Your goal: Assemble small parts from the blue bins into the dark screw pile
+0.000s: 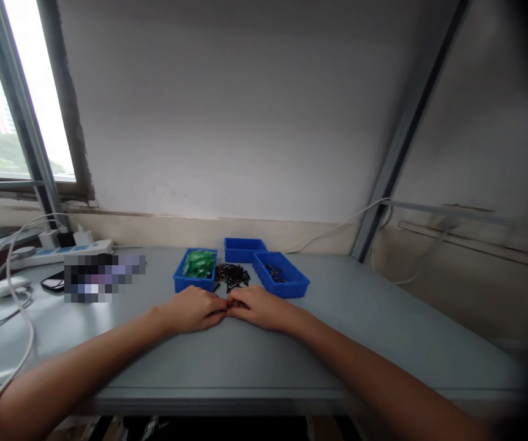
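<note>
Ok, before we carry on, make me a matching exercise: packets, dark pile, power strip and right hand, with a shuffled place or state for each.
1. green packets
2. dark pile
3. power strip
4. right hand

A. beside the left hand
B. holding plugs
C. in the left bin
D. on the table, between two bins

1-C, 2-D, 3-B, 4-A

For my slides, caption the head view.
Left hand and right hand close together near small dark parts and three blue bins.

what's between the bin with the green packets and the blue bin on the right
In the head view, a pile of small dark pieces lies on the table between the left bin and the right bin.
</note>
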`<act>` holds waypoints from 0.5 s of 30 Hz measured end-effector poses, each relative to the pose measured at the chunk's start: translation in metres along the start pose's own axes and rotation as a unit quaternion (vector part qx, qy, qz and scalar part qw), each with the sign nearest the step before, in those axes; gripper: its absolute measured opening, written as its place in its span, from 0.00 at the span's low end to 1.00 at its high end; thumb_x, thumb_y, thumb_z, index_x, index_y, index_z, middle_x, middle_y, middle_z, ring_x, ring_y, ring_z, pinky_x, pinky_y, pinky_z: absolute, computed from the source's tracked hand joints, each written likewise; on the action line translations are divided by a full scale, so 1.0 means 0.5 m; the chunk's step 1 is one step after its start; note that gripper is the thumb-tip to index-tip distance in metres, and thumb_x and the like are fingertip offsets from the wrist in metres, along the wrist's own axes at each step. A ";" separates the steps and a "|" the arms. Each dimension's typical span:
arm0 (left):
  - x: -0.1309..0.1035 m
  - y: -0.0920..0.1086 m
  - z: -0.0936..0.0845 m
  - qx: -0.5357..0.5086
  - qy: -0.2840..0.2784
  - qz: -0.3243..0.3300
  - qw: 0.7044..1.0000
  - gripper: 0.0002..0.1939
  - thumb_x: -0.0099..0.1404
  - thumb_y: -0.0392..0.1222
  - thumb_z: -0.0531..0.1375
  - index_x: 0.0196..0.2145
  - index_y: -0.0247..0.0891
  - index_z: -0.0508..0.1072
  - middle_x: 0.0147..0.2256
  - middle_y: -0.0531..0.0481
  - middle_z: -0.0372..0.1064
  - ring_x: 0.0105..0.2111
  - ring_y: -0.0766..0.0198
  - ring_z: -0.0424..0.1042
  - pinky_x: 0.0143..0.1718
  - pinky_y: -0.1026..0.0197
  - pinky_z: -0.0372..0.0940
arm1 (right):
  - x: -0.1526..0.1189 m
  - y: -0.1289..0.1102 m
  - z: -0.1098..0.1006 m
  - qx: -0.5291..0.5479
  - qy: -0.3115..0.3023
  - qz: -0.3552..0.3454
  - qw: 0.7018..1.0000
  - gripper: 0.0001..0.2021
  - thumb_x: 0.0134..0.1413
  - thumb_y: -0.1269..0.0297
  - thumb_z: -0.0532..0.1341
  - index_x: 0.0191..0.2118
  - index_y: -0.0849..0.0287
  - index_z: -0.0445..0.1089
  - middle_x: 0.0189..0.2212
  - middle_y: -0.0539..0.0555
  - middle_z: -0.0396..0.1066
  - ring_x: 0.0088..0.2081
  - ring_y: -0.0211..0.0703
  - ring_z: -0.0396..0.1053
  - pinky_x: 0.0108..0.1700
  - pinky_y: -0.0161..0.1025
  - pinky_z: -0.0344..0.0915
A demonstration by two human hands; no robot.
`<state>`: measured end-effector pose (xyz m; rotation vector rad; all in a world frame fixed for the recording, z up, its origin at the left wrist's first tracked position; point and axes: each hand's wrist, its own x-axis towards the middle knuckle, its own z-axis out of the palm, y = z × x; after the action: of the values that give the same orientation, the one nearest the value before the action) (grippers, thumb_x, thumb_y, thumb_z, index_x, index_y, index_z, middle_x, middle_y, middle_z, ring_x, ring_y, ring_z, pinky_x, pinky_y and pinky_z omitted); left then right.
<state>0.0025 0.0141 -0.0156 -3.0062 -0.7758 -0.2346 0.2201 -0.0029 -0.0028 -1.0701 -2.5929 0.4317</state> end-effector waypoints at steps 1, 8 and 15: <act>0.000 -0.001 0.001 0.001 0.004 -0.003 1.000 0.08 0.73 0.39 0.55 0.37 0.38 0.73 0.35 0.47 0.77 0.34 0.57 0.77 0.32 0.61 0.65 | 0.000 0.001 0.001 0.009 0.001 0.006 1.000 0.03 0.62 0.70 0.63 0.39 0.58 0.75 0.34 0.52 0.77 0.37 0.43 0.73 0.38 0.38 0.64; 0.002 -0.001 0.002 0.018 0.016 -0.002 1.000 0.08 0.73 0.39 0.54 0.37 0.38 0.72 0.33 0.48 0.76 0.32 0.58 0.76 0.31 0.61 0.64 | 0.001 0.011 0.006 0.089 0.010 0.029 0.996 0.02 0.62 0.69 0.64 0.40 0.59 0.72 0.32 0.51 0.76 0.34 0.41 0.72 0.35 0.35 0.64; 0.001 0.003 -0.006 0.014 0.015 -0.006 1.000 0.07 0.70 0.37 0.55 0.34 0.39 0.72 0.30 0.50 0.73 0.30 0.60 0.73 0.30 0.62 0.63 | 0.001 0.004 0.002 -0.008 0.000 0.018 1.000 0.09 0.67 0.64 0.59 0.36 0.61 0.75 0.34 0.55 0.75 0.35 0.43 0.70 0.37 0.38 0.63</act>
<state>0.0035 0.0128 -0.0126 -2.9667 -0.7867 -0.2653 0.2204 -0.0013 -0.0044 -1.1231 -2.5845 0.4183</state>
